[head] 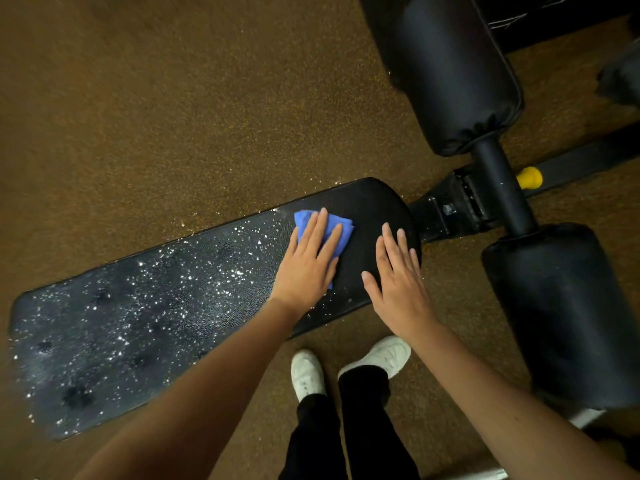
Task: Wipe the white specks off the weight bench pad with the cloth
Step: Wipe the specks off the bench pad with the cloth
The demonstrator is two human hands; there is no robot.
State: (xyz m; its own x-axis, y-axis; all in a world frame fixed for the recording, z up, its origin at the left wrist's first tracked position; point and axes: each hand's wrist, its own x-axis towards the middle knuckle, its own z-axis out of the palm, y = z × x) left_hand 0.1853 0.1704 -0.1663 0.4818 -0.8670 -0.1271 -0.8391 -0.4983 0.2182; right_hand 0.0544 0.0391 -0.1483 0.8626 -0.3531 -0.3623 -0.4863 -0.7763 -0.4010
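We see the left hand, fingers spread flat, pressing the blue cloth onto the bench pad (white specks leftward); right hand rests open beside it.

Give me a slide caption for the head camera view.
Left hand presses blue cloth on speckled bench pad; right hand rests flat.

Both hands flat (fingers extended): left hand, right hand.
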